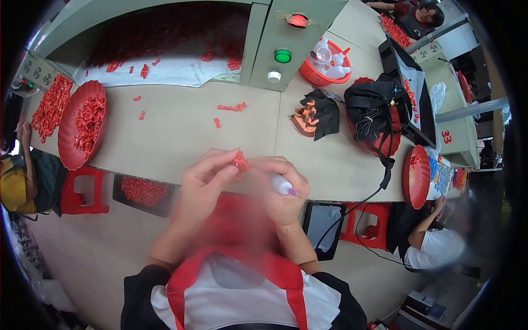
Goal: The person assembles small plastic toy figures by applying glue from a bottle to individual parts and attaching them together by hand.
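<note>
Small glossy red knobbly piece [240,163] pinched between thumb and fingers of left hand [204,179], above the near edge of the beige worktop [165,126]. White squeeze bottle with purple nozzle [280,184] gripped in right hand [286,203], nozzle turned away from the piece; contact of the right fingertips with the piece cannot be told. Step in hand, as judged: single piece being worked between both hands; a steady pinch seems called for, nozzle to be swung round if needed. Farther off, red scalloped plastic bowl [66,130] at left, part-filled with red pieces [88,125]; orange-red plastic basket [313,76] at far right, white bottles [336,72] inside.
</note>
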`<state>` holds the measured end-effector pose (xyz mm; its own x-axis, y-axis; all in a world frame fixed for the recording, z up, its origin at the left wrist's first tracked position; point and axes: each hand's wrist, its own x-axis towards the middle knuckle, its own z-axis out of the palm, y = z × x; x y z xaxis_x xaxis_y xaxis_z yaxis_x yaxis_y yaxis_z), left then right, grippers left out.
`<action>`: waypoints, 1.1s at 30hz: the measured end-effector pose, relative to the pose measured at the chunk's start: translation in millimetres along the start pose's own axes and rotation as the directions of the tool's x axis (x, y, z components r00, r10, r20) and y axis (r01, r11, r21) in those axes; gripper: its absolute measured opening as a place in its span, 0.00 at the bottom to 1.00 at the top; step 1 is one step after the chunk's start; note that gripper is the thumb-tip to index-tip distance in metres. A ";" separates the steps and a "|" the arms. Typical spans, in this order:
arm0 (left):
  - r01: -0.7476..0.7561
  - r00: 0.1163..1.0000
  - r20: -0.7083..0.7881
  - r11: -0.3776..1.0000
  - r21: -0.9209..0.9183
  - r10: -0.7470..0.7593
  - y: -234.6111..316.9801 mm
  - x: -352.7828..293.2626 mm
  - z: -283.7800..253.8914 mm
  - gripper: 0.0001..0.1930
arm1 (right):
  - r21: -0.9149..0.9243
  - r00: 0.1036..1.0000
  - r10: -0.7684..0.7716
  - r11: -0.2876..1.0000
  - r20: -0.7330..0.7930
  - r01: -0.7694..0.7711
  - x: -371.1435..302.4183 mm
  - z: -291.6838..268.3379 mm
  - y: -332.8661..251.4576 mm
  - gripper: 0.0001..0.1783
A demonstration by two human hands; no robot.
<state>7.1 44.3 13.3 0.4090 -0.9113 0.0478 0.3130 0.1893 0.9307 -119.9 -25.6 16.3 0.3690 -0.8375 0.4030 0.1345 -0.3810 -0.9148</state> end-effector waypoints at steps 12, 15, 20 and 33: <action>0.426 0.887 0.366 0.805 -0.414 -0.282 -21.5 12.9 -30.7 0.15 | 0.431 0.862 0.435 0.747 0.259 -0.506 10.5 -11.9 -1.2 0.05; 0.459 0.868 0.415 0.762 -0.456 -0.275 -25.1 14.2 -33.1 0.16 | 0.378 0.874 0.396 0.792 0.281 -0.480 9.9 -14.2 6.6 0.04; 0.517 0.835 0.459 0.716 -0.469 -0.303 -33.1 15.3 -37.7 0.17 | 0.343 0.889 0.345 0.831 0.301 -0.439 13.1 -15.1 9.1 0.04; 0.627 0.765 0.617 0.426 -0.652 -0.183 -52.0 13.9 -37.3 0.21 | 0.454 0.844 0.388 0.717 0.370 -0.529 15.1 -9.9 -7.2 0.03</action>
<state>28.5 35.4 -48.0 -0.2731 -0.9578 0.0900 0.9487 -0.2527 0.1900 -124.3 -39.4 29.2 0.7039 -0.7098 -0.0254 0.3189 0.3478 -0.8816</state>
